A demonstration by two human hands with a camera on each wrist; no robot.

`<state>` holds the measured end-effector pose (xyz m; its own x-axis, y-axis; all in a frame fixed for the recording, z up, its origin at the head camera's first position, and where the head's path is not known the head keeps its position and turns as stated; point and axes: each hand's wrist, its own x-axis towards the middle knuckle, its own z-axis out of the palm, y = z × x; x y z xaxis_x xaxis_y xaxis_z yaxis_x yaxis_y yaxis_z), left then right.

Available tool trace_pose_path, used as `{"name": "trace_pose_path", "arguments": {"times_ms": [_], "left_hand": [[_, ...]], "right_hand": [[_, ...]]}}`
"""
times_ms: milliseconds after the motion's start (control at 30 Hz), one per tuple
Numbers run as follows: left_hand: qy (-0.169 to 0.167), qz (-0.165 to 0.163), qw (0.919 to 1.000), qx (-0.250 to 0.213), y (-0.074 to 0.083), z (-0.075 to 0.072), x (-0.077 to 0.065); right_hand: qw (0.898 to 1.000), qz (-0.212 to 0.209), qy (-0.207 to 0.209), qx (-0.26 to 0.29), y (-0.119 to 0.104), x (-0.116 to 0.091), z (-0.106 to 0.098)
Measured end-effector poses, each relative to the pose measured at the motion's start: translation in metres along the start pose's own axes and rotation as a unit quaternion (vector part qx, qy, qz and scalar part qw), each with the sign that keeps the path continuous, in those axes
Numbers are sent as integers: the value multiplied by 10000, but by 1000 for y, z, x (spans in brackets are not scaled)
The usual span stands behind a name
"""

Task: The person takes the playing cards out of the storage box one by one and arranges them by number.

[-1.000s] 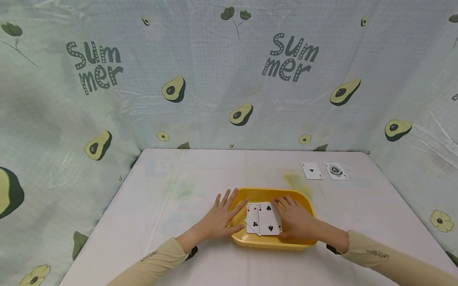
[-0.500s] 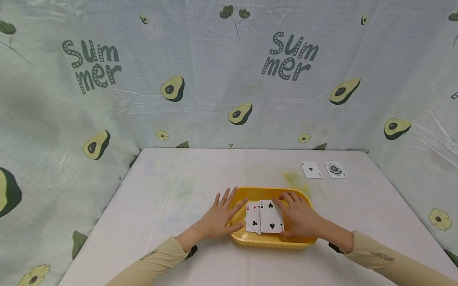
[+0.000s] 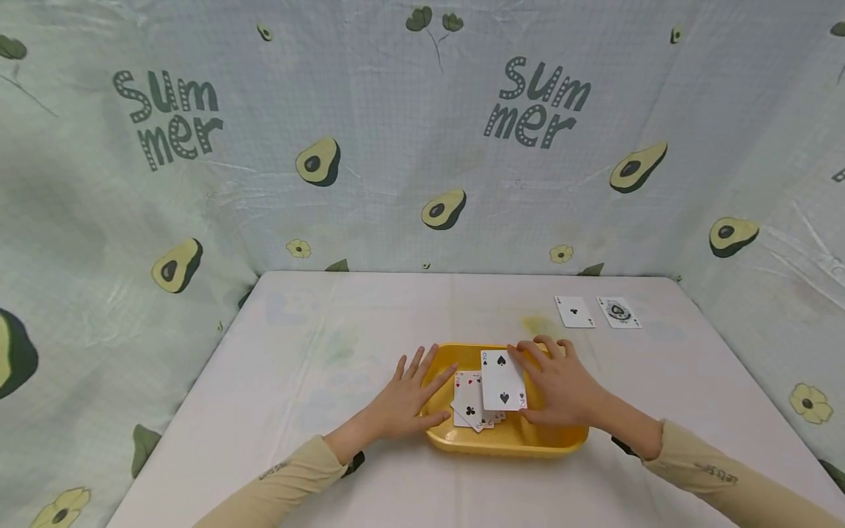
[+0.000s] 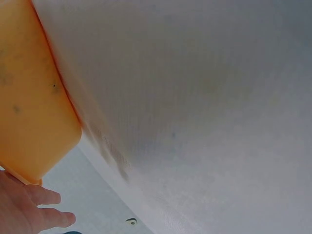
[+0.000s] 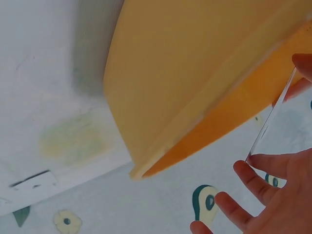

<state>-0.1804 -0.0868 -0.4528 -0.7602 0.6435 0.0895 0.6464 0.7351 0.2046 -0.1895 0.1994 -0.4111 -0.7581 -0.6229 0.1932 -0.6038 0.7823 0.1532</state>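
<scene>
A yellow plastic basin stands on the table. My right hand pinches a playing card, the two of spades, by its right side between thumb and fingers. In the right wrist view the card shows nearly edge-on, raised to the basin's rim. Spread and straight, the fingers of my left hand touch the basin's left rim. More cards lie face up and overlapping inside; a two of hearts and a club card show, others are partly covered.
At the table's back right lie an ace of clubs and an ace of spades, face up and side by side. A patterned cloth hangs behind the white-covered table.
My right hand has lifted the two of spades off the cards in the basin, moving up and slightly right, which uncovers card corners beneath. My left hand has stayed in place.
</scene>
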Motion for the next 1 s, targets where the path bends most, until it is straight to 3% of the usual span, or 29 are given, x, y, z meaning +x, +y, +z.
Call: {"name": "trace_pose_path", "arguments": {"times_ms": [300,567,1000], "left_hand": [[-6,-32,10000,-33,0,3,0],[57,29,10000,8,-1,2,0],[125,101,9999,54,0,2,-1]], "right_hand": [[9998,-21,196,-4,19,2,-7],[9997,220,64,-99,36,1,-15],[9991,369,184,-18,74,-12,-15]]}}
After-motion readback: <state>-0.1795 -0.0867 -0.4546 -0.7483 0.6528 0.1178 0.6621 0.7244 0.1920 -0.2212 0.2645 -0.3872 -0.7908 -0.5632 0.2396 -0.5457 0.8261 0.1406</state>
